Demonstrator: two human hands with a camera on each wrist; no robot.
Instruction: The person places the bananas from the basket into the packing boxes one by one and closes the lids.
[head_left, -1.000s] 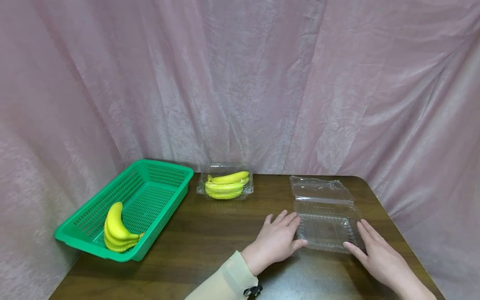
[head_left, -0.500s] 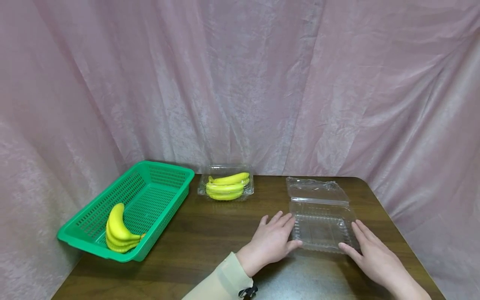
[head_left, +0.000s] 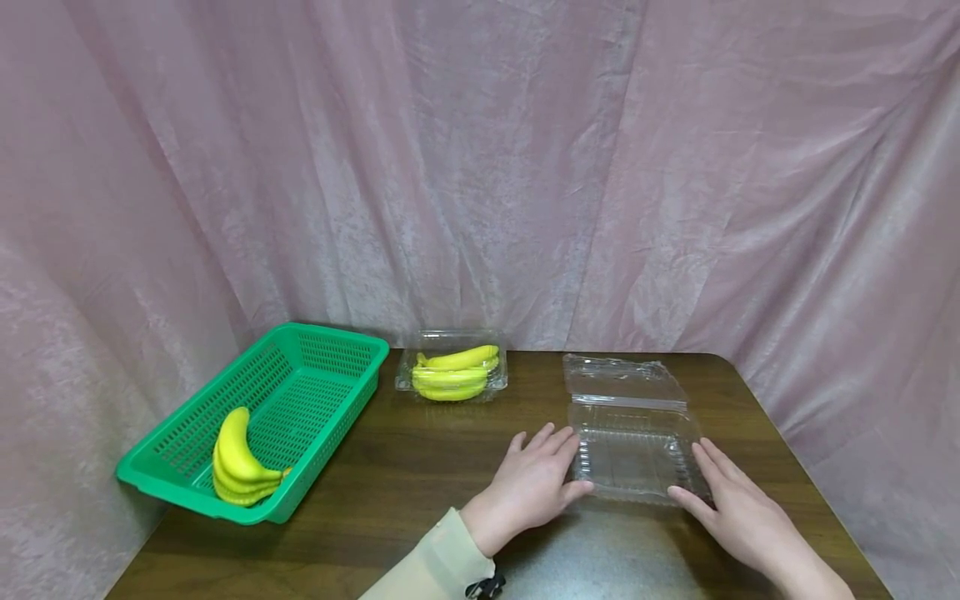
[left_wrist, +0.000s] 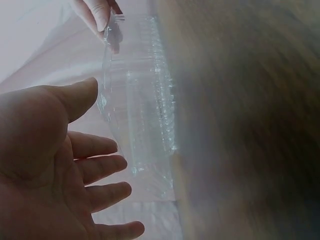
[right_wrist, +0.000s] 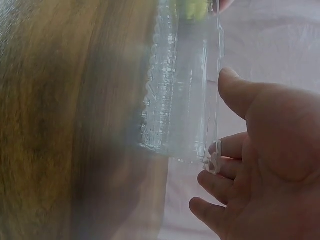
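A clear plastic clamshell container [head_left: 633,462] lies on the table with its lid [head_left: 626,382] laid back flat behind it. My left hand [head_left: 527,485] touches the container's left side, fingers spread and extended. Against the right side rests my right hand [head_left: 738,510], its fingers also extended and the thumb at the front corner. In the left wrist view, the left thumb and fingertips are right at the container's rim [left_wrist: 103,102]. In the right wrist view, the right fingers lie close along the rim, by a corner tab [right_wrist: 215,157].
A green plastic basket [head_left: 330,450] stands at the left with a bunch of bananas [head_left: 242,462] inside. At the back middle, another clear clamshell container [head_left: 495,379] holds bananas [head_left: 452,375]. A pink curtain [head_left: 480,167] hangs behind the wooden table [head_left: 360,533].
The container has slid a little to the left across the table, and both hands have moved left along with it. The basket and the bananas stay where they were on the table.
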